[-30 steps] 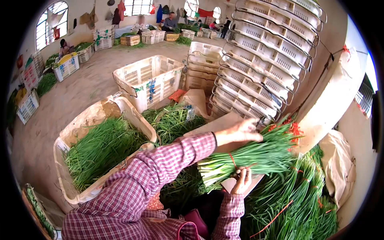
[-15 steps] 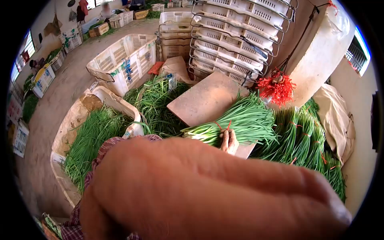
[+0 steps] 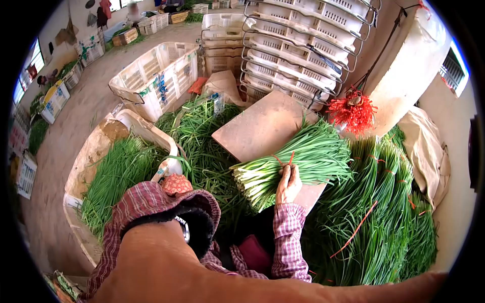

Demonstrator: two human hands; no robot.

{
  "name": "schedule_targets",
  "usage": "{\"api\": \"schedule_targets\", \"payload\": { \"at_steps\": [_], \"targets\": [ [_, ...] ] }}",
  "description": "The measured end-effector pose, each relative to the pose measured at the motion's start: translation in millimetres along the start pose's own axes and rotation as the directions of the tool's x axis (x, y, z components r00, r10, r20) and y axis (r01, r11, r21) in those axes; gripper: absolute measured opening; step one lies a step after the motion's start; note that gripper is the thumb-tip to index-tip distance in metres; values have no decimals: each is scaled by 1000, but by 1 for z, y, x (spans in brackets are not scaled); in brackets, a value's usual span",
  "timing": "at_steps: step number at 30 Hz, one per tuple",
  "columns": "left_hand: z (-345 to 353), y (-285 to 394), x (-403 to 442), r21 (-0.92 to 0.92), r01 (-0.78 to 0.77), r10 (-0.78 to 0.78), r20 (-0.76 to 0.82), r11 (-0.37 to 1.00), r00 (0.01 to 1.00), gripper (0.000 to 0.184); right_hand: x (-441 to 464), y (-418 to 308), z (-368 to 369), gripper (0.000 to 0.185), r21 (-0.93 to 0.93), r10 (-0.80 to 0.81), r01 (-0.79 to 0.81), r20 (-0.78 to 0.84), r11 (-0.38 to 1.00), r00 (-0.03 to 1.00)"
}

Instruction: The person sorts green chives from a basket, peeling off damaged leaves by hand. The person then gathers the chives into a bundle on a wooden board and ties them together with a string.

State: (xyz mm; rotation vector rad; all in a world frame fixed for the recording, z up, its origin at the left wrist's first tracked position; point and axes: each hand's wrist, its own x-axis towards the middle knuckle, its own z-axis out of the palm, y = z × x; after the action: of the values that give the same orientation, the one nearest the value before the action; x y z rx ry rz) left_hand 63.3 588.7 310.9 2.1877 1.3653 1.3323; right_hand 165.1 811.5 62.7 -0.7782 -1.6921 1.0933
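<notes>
A bundle of long green chives point(image 3: 308, 156) lies on a flat tan board point(image 3: 262, 123), its pale stem ends pointing left. A thin red tie point(image 3: 291, 158) goes round it, ends crossed on top. My right hand point(image 3: 289, 187), in a plaid cuff, is closed against the bundle, thumb and fingers pinching at the tie. Very close to the camera, my left hand point(image 3: 242, 285) is raised across the bottom of the view. Its fingers are mostly out of frame or blurred. A watch point(image 3: 183, 228) shows inside the dark-lined plaid left sleeve point(image 3: 136, 207).
Tied chive bundles point(image 3: 374, 202) are piled at right, with a loose red tie point(image 3: 356, 230) on top. Red ties point(image 3: 351, 112) hang above. Loose chives point(image 3: 202, 134) lie left of the board, beside a chive-filled crate point(image 3: 76, 202). White crates point(image 3: 298, 45) stand stacked behind.
My left hand has dropped lower in the view and no longer covers my right forearm and the bundle's stem ends. My right hand stays at the tie.
</notes>
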Motion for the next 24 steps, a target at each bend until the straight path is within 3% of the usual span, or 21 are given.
{"api": "schedule_targets", "payload": {
  "at_steps": [10, 11, 13, 14, 15, 17, 19, 24],
  "targets": [
    [1, -1, -6, 34, 45, -43, -48, 998, 998, 28, 10, -14, 0, 24, -4, 9, -9, 35, 1000, 999],
    [1, 0, -6, 35, 49, -47, -54, 998, 997, 29, 22, -35, 0, 27, -377, 282, -215, 133, 901, 950],
    [1, -1, -9, 48, 64, -61, -70, 997, 996, 29, 20, -42, -3, 30, -705, 553, -324, 116, 631, 825],
    [1, -2, -9, 41, 60, -57, -72, 997, 996, 29, 9, -27, -4, 23, -392, 263, -198, 118, 898, 958],
    [1, -2, -11, 47, 70, -66, -80, 996, 995, 29, 0, -12, -4, 18, -44, -30, 30, 3, 999, 1000],
    [1, -1, -12, 62, 68, -63, -91, 996, 994, 29, 4, 0, 4, 18, 53, -73, 74, -26, 996, 997],
    [-1, -4, -14, 42, 82, -77, -116, 996, 990, 29, 1, -6, -3, 18, -60, -34, 35, 9, 998, 999],
    [-2, -11, -22, 54, 112, -101, -167, 992, 981, 30, 1, 1, -1, 17, 42, -9, 8, 9, 999, 1000]
  ]
}}
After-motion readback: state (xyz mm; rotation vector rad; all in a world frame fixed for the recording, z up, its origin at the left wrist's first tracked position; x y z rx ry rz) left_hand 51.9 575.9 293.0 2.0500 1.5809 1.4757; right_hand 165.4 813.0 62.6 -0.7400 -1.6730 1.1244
